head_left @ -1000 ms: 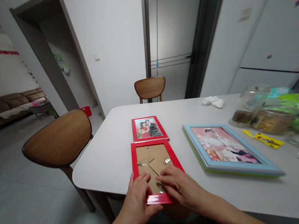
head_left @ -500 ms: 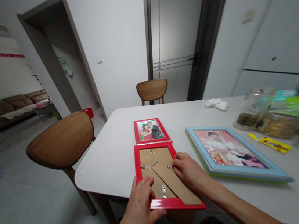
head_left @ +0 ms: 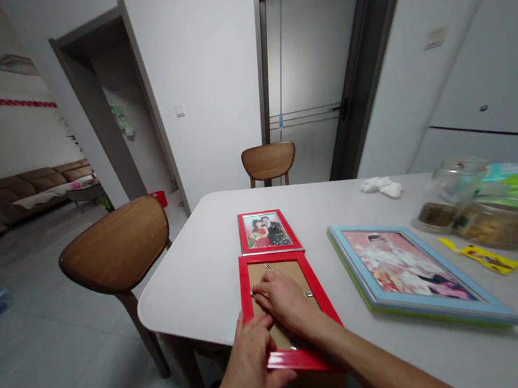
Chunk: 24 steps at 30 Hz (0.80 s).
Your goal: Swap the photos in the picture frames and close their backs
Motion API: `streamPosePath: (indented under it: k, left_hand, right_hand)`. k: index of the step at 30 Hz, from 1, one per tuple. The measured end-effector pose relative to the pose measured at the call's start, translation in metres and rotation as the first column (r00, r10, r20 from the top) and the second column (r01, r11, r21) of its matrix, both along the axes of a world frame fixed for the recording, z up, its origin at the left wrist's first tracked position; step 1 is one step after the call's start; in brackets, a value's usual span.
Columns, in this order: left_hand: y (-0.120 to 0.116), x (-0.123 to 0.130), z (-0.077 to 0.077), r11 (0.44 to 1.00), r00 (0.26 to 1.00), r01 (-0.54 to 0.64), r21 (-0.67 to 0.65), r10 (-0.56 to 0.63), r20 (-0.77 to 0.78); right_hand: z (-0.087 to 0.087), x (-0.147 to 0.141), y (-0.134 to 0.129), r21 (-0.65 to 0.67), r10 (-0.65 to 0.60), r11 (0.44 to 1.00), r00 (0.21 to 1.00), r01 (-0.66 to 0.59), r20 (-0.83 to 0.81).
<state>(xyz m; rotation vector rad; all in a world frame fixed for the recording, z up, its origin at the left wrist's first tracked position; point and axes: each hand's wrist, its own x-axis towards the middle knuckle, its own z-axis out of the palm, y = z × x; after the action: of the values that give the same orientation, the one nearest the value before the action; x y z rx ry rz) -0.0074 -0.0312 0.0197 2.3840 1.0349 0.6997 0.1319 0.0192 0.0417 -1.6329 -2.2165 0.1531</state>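
A red picture frame point(head_left: 317, 290) lies face down at the near edge of the table, its brown backing board point(head_left: 291, 270) showing with small metal clips around it. My left hand point(head_left: 255, 352) grips the frame's near left corner, thumb at the front edge and fingers over the rim. Reaching across the board, my right hand point(head_left: 283, 300) has its fingers closed at the left metal clip point(head_left: 252, 294), which they partly cover. The right clip point(head_left: 308, 293) is uncovered. Touching the far edge is a second red frame point(head_left: 267, 231), face up with a couple's photo.
To the right, a light blue picture frame point(head_left: 408, 263) rests on something green-edged. Beyond it are a glass jar point(head_left: 439, 210), a clear container point(head_left: 489, 222), a yellow packet point(head_left: 490, 259) and crumpled white tissue point(head_left: 382, 187). Wooden chairs point(head_left: 119, 246) stand at the left and far side.
My right hand has moved left across the backing board, from the right clip to the left one. My left hand stays at the near left corner. The view has shifted slightly.
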Motion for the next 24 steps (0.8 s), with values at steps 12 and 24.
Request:
streamPosePath:
  k: [12,24]
  left_hand:
    - [0.000,-0.002,-0.003,1.000,1.000,0.023,0.016,-0.023,0.009]
    - [-0.001,-0.003,-0.009,1.000,1.000,-0.013,0.007,0.013,0.003]
  right_hand:
    - [-0.007,-0.004,0.000,-0.006,0.041,0.999,0.998,-0.041,0.043]
    - [-0.015,0.032,0.046,-0.089,-0.361,0.930,0.932,0.356,-0.041]
